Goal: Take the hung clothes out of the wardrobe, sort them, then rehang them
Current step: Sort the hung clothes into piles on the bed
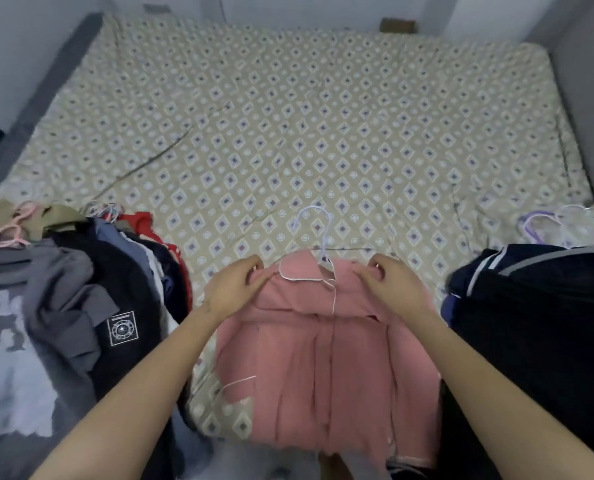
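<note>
While it lies flat at the middle of the near edge of the bed (288, 116) with the diamond-patterned cover, the soft pink pyjama top with white piping (323, 358) sits on a thin pale-lilac hanger (314, 230), hook pointing up the bed. The left hand (231, 289) and right hand (392, 284) each pinch a shoulder, fingers (254, 268) curled into the cloth. It looks light and limp; I'd lift it by the shoulders over the hanger arms, or by the hook. A grey-and-black heap of clothes (81, 289) lies at the bed's near-left corner, a dark navy heap (531, 323) at its near-right.

Bare forearms (143, 368); left hand (231, 289); right hand (394, 285)
</note>
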Demonstrator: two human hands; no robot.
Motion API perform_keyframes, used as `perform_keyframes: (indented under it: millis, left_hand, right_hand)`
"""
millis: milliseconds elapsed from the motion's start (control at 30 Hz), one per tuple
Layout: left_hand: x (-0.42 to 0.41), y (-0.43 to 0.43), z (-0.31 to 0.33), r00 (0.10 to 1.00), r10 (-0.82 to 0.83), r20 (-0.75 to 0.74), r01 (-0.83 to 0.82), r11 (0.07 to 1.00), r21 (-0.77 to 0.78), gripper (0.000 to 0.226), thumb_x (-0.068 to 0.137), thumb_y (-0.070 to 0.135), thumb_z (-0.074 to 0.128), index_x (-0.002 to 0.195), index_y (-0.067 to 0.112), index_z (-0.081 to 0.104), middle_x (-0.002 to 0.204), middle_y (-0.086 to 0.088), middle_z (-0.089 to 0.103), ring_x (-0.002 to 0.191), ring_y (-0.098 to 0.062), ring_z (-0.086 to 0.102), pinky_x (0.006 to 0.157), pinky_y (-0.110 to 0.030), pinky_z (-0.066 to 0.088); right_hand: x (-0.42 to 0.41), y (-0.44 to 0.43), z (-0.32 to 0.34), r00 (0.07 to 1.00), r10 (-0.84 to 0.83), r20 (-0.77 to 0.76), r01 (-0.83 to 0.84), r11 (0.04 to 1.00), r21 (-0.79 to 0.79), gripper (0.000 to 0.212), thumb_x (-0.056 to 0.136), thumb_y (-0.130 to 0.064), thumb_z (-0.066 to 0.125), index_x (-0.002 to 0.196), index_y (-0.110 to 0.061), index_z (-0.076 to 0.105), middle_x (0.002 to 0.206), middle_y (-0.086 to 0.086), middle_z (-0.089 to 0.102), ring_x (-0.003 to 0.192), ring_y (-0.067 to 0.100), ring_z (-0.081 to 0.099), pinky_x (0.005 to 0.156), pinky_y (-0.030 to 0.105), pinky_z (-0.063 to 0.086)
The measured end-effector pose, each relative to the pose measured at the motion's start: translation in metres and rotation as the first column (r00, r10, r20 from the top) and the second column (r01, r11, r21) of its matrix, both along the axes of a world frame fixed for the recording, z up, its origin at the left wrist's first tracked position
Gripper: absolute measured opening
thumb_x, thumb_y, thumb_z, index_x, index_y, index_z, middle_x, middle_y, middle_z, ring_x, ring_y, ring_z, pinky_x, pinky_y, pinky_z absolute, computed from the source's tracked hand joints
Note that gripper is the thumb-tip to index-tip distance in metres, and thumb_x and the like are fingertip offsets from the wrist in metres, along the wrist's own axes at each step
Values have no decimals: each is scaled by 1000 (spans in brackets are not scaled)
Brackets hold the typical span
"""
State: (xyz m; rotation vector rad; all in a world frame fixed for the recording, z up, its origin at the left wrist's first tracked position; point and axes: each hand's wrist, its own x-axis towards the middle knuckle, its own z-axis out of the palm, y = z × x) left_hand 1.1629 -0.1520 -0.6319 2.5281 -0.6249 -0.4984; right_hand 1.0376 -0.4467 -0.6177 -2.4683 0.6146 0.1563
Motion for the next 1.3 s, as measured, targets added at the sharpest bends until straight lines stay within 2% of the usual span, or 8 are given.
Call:
perform_keyframes:
  millis: [167,300,433,567,733,900,1167,1300]
  left_hand:
    - [-52,34,56,1000,11,25,-9,996,-89,30,93,46,62,78,21,53,66,7,52,66,-11,47,63,-33,40]
    - [-101,71,87,999,25,47,-17,987,-158,51,86,63,49,68,14,50,64,2,53,64,-18,49,59,-36,38]
    - [-151,104,105,999,41,-3,-40,972,-233,54,81,65,49,67,13,46,60,4,45,62,-19,45,59,-36,34]
    - [-193,127,128,999,50,9,-47,972,-229,56,82,70,47,68,15,48,60,4,48,62,-17,47,60,-34,38]
    - [-233,154,156,994,59,94,-41,983,-181,40,90,57,58,72,21,54,64,5,56,64,-14,52,61,-34,42]
    - [-282,181,184,976,129,173,-88,970,-225,40,89,60,59,68,28,50,60,8,54,62,-9,52,58,-30,41]
    - [-355,221,210,957,188,221,-145,970,-194,39,90,60,57,72,26,57,67,9,58,66,-7,54,57,-30,39]
    - [-380,258,218,935,246,257,-202,962,-185,42,90,61,56,70,24,57,66,10,58,66,-8,54,56,-29,38]
  right_hand:
    - [-55,41,68,998,33,55,-27,994,-105,45,92,-52,56,73,-11,52,69,-1,54,68,22,51,60,37,38]
    - [-109,84,118,997,66,35,-59,984,-166,46,94,-53,51,76,-11,54,74,0,58,72,23,52,62,37,38]
    - [-157,119,145,998,65,-7,-65,976,-206,51,92,-60,48,73,-13,50,74,-2,57,74,24,55,60,34,30]
    - [-194,139,163,999,48,-16,-50,980,-194,52,91,-64,47,71,-16,48,73,-2,59,75,24,56,58,33,29]
    - [-229,159,187,995,89,-39,-94,976,-197,55,91,-66,45,63,-19,42,67,-2,55,70,23,54,57,33,31]
    - [-263,175,218,987,160,22,-151,960,-234,56,91,-64,47,63,-16,46,66,1,57,68,24,54,56,33,33]
    - [-315,210,234,983,169,69,-147,957,-250,57,88,-70,48,69,-16,52,68,-3,59,70,22,55,55,32,32]
    - [-322,244,241,966,247,79,-222,945,-239,55,87,-70,48,73,-17,57,71,-1,62,75,23,60,61,35,40]
